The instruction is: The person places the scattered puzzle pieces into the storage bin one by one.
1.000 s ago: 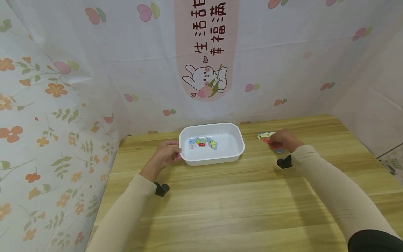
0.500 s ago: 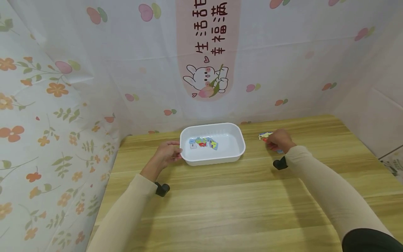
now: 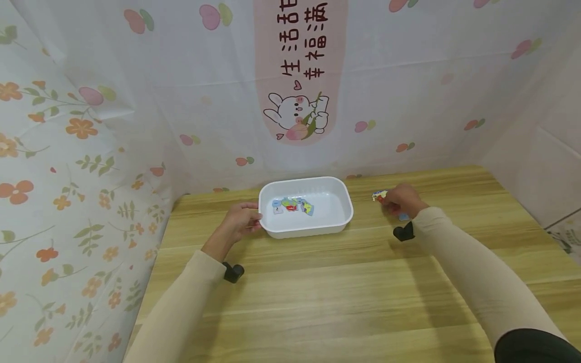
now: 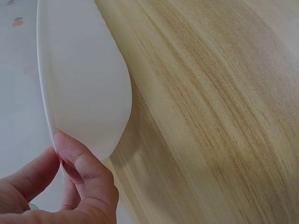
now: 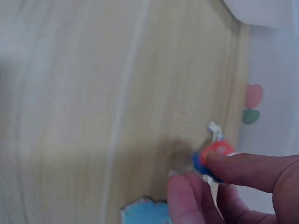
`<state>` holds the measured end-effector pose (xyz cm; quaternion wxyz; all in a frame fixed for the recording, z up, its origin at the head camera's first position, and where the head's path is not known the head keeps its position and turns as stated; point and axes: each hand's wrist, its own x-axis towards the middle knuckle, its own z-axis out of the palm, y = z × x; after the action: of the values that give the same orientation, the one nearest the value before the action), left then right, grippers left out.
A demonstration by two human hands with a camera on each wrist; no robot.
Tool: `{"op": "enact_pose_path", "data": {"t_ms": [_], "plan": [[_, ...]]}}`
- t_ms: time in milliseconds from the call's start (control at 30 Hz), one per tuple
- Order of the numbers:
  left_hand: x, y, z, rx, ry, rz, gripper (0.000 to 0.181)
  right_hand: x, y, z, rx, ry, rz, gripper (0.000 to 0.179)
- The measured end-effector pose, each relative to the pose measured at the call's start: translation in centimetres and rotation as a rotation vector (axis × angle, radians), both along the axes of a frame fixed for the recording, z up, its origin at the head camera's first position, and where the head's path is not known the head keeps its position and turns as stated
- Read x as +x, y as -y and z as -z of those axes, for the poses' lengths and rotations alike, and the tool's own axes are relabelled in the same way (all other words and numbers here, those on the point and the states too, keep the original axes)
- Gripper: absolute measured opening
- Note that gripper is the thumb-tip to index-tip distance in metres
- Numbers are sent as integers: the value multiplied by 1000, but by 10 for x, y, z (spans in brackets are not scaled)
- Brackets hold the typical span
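Plainly, the red piece (image 5: pixel 218 147) (blue-edged) sits between the right-hand fingers (image 5: pixel 184 200).

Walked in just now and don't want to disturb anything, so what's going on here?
A person's left hand pinches the rim of a white, plastic-looking rectangular tray. Several small, flat, multicoloured pieces lie toward the tray's left side. Off to the tray's right, the person's right hand grips a small red-and-blue piece between thumb and fingers; whether it is clear of the wood-grain table is hard to tell. Beside that hand, a small yellow-and-white piece and a light-blue piece are outside the tray.
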<state>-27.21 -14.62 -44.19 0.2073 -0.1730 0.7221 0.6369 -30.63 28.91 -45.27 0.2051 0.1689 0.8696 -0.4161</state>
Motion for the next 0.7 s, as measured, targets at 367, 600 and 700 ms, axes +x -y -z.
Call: {"op": "enact_pose_path", "data": {"t_ms": [367,600,700], "plan": [[0,1,1,13,-7,18,46,-4,-5,-20,-154,-14,121,6],[0,1,0,5,-9,11,44,-8,0,-30,-264,-7,109,17],[1,0,-1,-3,-8,8,43,-12,3,-35,-280,-6,110,19]]}}
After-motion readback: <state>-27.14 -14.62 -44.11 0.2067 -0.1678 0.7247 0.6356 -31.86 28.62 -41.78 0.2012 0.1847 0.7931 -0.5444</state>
